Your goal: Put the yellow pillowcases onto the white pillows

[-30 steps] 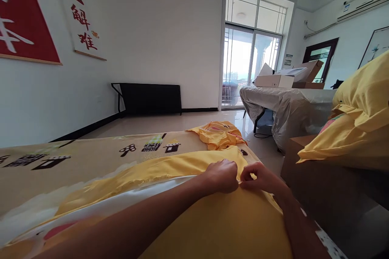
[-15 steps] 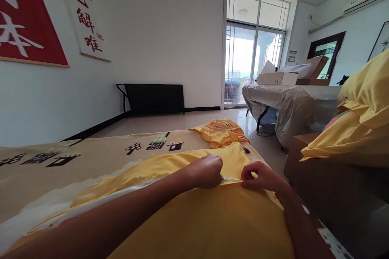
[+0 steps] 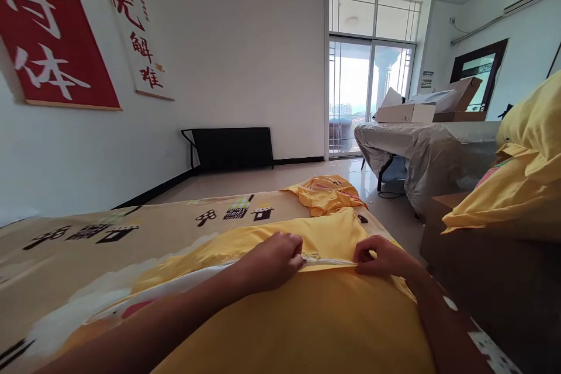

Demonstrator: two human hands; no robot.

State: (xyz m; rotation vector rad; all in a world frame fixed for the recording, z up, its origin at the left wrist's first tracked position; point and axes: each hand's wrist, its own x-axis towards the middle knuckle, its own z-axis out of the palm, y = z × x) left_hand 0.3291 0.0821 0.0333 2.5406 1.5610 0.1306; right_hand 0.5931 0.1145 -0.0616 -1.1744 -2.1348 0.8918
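While two hands (image 3: 277, 258) (image 3: 385, 257) pinch, one zipper (image 3: 331, 261) between them, one yellow cover (image 3: 307, 321)

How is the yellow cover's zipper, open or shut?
Looks partly open: the zipper is a narrow line between left hand and right hand, but white fabric shows through a gap left of them.

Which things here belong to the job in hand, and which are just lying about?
Job in hand:
yellow fabric
white zipper
left hand, at the zipper
right hand, pinching the fabric

Seemingly just lying about:
crumpled yellow cloth
white box
yellow bundle at right
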